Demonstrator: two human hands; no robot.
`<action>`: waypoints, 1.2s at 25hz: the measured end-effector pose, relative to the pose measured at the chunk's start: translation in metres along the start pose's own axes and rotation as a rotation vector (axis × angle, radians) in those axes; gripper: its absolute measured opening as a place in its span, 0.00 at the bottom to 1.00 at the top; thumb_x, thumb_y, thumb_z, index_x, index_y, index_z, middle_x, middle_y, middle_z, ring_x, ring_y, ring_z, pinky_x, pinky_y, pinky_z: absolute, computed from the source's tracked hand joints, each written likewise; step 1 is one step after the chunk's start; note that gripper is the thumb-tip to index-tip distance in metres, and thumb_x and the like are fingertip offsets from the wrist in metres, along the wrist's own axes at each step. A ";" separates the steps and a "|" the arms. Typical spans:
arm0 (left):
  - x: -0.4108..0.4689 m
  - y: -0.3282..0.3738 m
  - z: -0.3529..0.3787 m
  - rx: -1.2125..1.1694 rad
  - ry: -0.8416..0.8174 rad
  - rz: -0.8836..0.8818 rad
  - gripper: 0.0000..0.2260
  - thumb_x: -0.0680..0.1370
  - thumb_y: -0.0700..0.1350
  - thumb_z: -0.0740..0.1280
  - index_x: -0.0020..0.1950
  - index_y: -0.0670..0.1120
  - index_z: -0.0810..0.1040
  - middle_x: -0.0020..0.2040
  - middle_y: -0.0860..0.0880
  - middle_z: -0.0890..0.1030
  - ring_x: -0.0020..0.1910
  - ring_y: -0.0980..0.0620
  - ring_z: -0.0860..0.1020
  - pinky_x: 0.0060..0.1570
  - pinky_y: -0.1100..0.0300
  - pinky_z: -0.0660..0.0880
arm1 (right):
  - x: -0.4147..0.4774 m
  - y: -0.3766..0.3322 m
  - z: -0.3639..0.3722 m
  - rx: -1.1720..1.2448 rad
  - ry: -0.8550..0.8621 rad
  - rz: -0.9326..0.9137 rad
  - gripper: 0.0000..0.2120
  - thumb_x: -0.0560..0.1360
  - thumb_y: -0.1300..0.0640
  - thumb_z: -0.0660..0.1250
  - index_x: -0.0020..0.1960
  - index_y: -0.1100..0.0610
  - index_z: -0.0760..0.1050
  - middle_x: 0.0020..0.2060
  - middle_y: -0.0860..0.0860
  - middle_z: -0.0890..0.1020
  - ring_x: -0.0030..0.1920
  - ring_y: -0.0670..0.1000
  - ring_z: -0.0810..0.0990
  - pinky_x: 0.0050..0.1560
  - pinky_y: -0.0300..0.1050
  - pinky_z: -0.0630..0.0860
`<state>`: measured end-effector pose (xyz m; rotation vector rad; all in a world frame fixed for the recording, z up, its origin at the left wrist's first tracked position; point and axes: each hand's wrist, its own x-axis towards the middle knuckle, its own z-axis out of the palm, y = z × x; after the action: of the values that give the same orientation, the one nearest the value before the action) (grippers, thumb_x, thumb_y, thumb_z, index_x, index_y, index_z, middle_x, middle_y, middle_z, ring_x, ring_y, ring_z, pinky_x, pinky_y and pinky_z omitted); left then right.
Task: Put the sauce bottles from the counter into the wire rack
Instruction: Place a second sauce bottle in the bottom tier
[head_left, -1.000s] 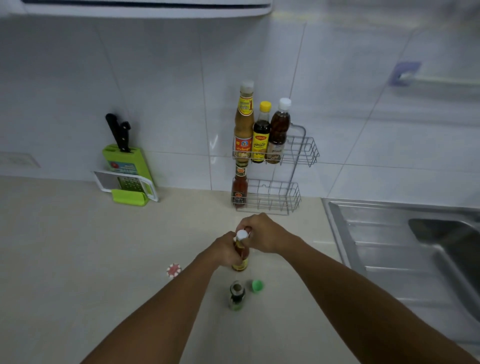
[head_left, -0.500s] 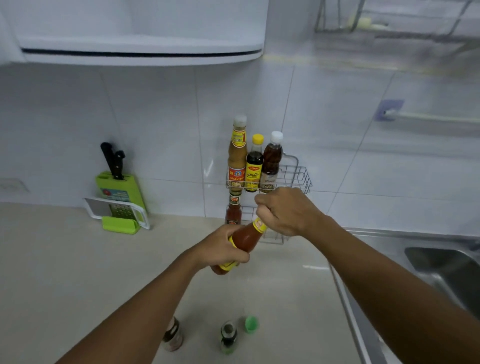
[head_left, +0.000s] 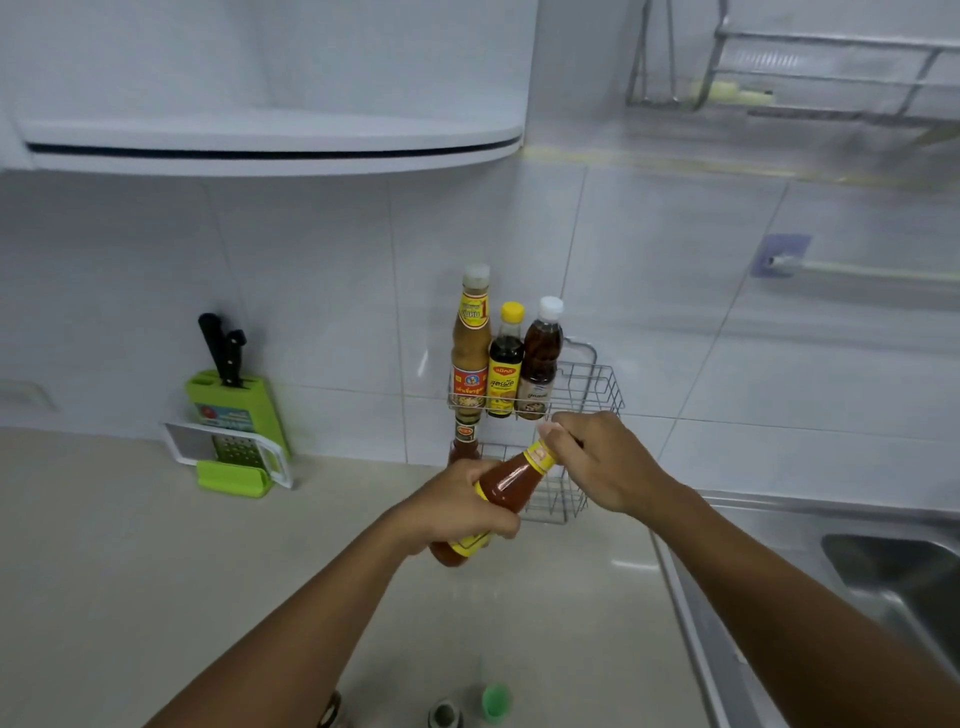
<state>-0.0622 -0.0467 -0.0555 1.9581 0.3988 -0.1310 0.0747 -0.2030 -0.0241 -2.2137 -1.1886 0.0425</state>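
A red chili sauce bottle (head_left: 506, 486) with yellow labels is tilted in the air in front of the wire rack (head_left: 597, 382). My left hand (head_left: 457, 506) grips its lower body. My right hand (head_left: 605, 460) is closed around its neck and cap, which are hidden. The rack's upper tier holds three bottles: a tall tan one (head_left: 470, 343), a dark one with a yellow cap (head_left: 505, 364) and a brown one with a white cap (head_left: 542, 358). A small red bottle (head_left: 465, 439) stands in the lower tier at the left.
A green knife block with a grater (head_left: 234, 415) stands at the back left of the counter. A steel sink (head_left: 883, 587) lies to the right. At the bottom edge sit an open small bottle (head_left: 444, 716), a green cap (head_left: 496, 701) and part of another bottle (head_left: 332, 712).
Both hands have lifted the red sauce bottle off the counter and carried it up toward the rack, tilting it. The view has risen, so the counter items dropped to the bottom edge.
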 end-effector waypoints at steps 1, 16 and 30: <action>0.002 -0.001 0.000 -0.086 -0.102 -0.023 0.12 0.65 0.41 0.76 0.47 0.48 0.79 0.39 0.49 0.81 0.37 0.48 0.81 0.44 0.50 0.80 | 0.000 0.000 -0.003 -0.030 -0.009 -0.091 0.25 0.80 0.42 0.52 0.30 0.55 0.65 0.24 0.51 0.70 0.26 0.50 0.68 0.32 0.51 0.67; 0.050 -0.005 0.032 0.057 0.270 0.013 0.36 0.62 0.45 0.81 0.62 0.55 0.65 0.48 0.58 0.74 0.48 0.52 0.80 0.37 0.56 0.79 | -0.002 0.022 0.039 0.647 -0.174 0.413 0.17 0.74 0.46 0.76 0.58 0.55 0.80 0.47 0.57 0.87 0.39 0.57 0.88 0.43 0.52 0.86; 0.107 -0.121 -0.008 -0.110 0.303 -0.384 0.29 0.78 0.38 0.65 0.79 0.45 0.60 0.75 0.42 0.69 0.71 0.43 0.71 0.56 0.58 0.73 | 0.050 0.078 0.122 0.331 0.092 0.347 0.25 0.67 0.61 0.81 0.63 0.53 0.81 0.52 0.49 0.85 0.53 0.48 0.81 0.55 0.31 0.73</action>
<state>-0.0032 0.0275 -0.1870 1.7769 0.9609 -0.0558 0.1246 -0.1347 -0.1517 -2.0728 -0.6808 0.2569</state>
